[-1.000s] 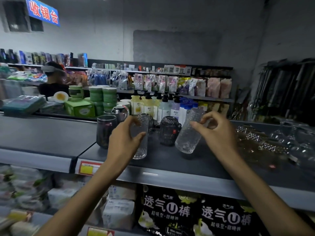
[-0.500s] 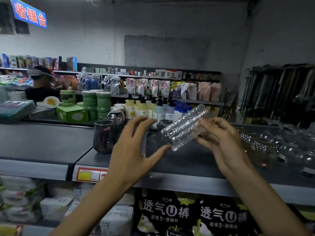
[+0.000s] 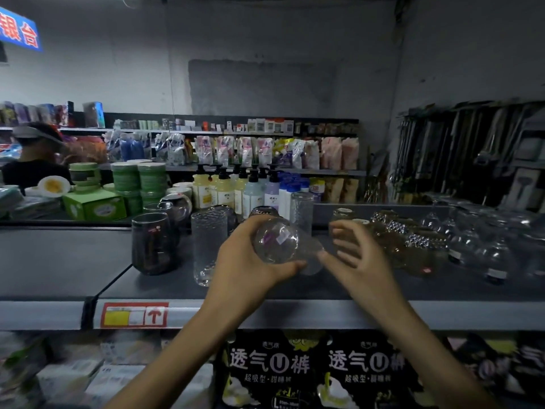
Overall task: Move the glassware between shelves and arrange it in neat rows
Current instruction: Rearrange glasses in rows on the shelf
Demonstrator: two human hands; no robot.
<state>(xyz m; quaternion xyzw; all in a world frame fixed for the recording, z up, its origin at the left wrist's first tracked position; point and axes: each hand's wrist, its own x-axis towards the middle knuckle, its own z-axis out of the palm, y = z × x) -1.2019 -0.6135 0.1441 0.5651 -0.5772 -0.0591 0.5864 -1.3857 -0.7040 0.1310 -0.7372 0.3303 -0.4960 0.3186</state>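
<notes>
Nearest, left hand (image 3: 250, 258) grips a clear textured glass (image 3: 287, 246), fingers curled around its body; glass is held in the air above the front part of the grey shelf (image 3: 265, 314), touching nothing else. Right hand (image 3: 356, 258) sits just beside it, fingers spread and loose, fingertips at or near the far end of the glass; contact there cannot be confirmed (blur).

Orientation: glass lies on its side, long axis running roughly toward the camera and slightly left-to-right. The round end with a small sticker faces the camera; whether that end is base or mouth is unclear, judged base.

Progress, as a judgement: partway. Standing on the shelf just behind the hands: one textured tumbler (image 3: 208, 246), a dark glass (image 3: 152, 243) to its left, another tall textured glass (image 3: 301, 214) further back. These form a loose cluster, not a clean row. To the right, amber patterned glasses (image 3: 392, 231) and clear stemware (image 3: 486, 249) crowd together, some apparently lying over.

Left to do: turn the held glass upright, set it beside the tumbler, align the rest
</notes>
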